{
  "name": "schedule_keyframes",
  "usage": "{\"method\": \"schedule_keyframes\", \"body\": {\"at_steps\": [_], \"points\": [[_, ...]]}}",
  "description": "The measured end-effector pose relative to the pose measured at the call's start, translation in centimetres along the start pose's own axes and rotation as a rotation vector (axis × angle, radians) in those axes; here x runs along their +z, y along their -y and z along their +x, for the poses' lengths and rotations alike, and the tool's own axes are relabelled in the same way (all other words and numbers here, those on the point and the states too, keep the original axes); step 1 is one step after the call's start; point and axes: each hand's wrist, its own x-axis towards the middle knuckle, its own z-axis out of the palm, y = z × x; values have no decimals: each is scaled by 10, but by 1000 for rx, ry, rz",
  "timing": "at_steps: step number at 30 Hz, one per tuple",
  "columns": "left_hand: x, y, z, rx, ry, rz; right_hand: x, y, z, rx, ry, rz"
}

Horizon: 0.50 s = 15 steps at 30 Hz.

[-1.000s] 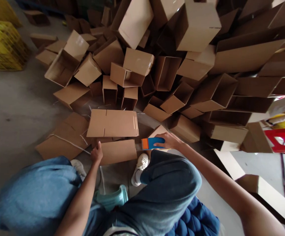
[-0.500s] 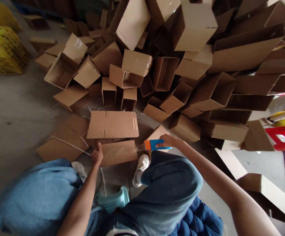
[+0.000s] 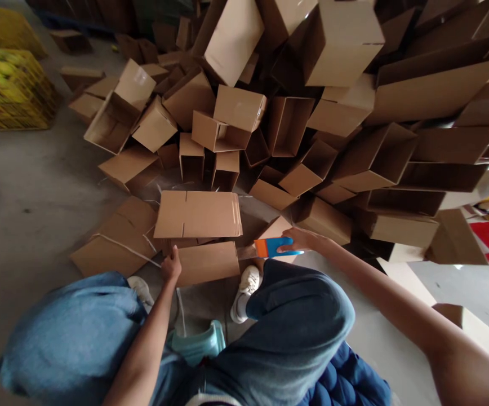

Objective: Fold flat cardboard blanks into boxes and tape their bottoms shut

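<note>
A small cardboard box (image 3: 206,263) lies on the floor between my feet. My left hand (image 3: 170,265) grips its left end, thumb raised along the edge and the other fingers partly hidden. Off the box's right end, my right hand (image 3: 297,239) is wrapped round a blue and orange tape dispenser (image 3: 273,247). A clear brownish strip of tape (image 3: 247,252) stretches between the box and the dispenser. Just beyond the box lies a stack of flattened cartons (image 3: 198,214).
A large heap of open cardboard boxes (image 3: 285,127) fills the far side and right. Flat cardboard (image 3: 118,237) with a white strap lies at left. A yellow crate (image 3: 16,96) of yellow-green fruit stands far left. A teal plastic stool (image 3: 200,343) sits between my legs.
My right hand and the tape dispenser have moved slightly right, away from the box, and the gap spanned by tape is a little longer. My left hand stays on the box. The view has shifted slightly.
</note>
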Motion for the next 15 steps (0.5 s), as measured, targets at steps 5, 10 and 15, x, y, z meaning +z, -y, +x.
{"method": "schedule_keyframes", "body": {"at_steps": [5, 10, 15], "points": [[-1, -1, -1, 30, -12, -17, -8, -16, -23, 89, 17, -40], [-2, -3, -2, 47, -10, -16, -1, -10, -20, 148, 83, -79], [0, -2, 0, 23, -6, -9, 14, -5, 5, 194, 110, -94]]}}
